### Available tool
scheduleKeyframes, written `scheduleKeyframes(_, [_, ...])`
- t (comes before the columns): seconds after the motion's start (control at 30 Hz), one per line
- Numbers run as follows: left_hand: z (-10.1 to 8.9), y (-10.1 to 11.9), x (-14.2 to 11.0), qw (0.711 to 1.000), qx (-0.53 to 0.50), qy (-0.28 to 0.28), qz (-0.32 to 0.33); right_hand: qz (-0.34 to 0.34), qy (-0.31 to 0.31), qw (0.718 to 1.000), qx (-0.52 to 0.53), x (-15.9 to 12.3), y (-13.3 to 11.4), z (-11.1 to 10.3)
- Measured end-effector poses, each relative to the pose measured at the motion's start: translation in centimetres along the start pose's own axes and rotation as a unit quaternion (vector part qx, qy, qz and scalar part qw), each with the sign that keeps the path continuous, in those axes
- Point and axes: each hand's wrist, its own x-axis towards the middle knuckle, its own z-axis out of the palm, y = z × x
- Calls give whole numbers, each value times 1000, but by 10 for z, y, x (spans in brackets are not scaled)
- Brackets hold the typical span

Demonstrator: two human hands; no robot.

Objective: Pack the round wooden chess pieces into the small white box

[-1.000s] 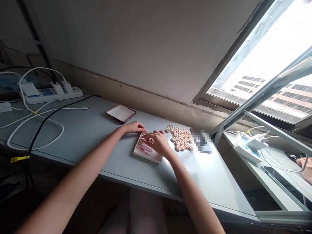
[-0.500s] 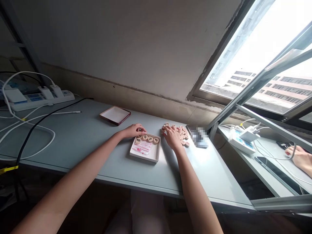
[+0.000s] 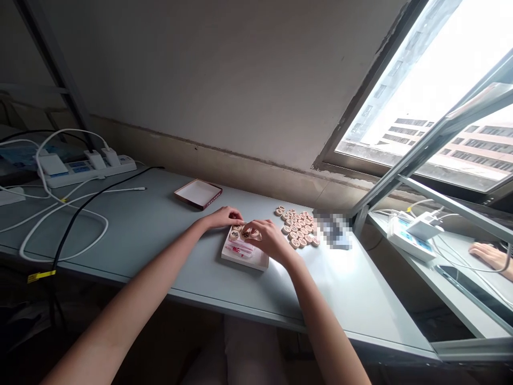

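Observation:
A shallow white cardboard box [image 3: 243, 264] lies on the desk in front of me. Inside are round wooden Chinese chess pieces [image 3: 235, 235] along its far side and a clear plastic bag [image 3: 239, 248] with red print. My left hand [image 3: 225, 216] has its fingers curled at the far left corner of the box, gripping the rim. Over the box, my right hand [image 3: 267, 238] pinches a Chinese chess piece [image 3: 246, 233] among the others, partly covering them. Several more pieces with red and black characters [image 3: 300, 227] are clustered on the desk to the right.
The box lid [image 3: 197, 192] lies upturned at the back left. A power strip [image 3: 92, 168] with white and black cables is at the far left. A blurred object [image 3: 332, 230] sits beside the loose pieces. Beyond the metal frame [image 3: 401, 160], another person's hand [image 3: 491, 255] rests on another desk.
My right hand has moved left from the loose pieces to over the box, bringing a piece. My left hand stays at the box's corner. The camera view has shifted slightly.

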Motion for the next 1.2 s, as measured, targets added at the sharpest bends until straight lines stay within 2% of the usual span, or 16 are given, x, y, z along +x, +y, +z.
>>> scheduleKeyframes(0.17, [-2,4,-2,1000,-4,-20,-6,-20,5,999,-33,2,-9,14])
scheduleKeyframes(0.53, [-2,5,-2,999,7,-33,-4,9,-9,995,-95,3,-3,13])
scheduleKeyframes(0.8, [-3,7,-3,999,15,-35,-2,23,-12,996,-82,-1,1,6])
scheduleKeyframes(1.07, [-5,12,-6,998,28,-50,-15,32,-35,995,-91,-1,-1,11])
scheduleKeyframes(1.2, [-3,11,-5,998,38,-44,-8,47,-17,997,-64,-2,9,-4])
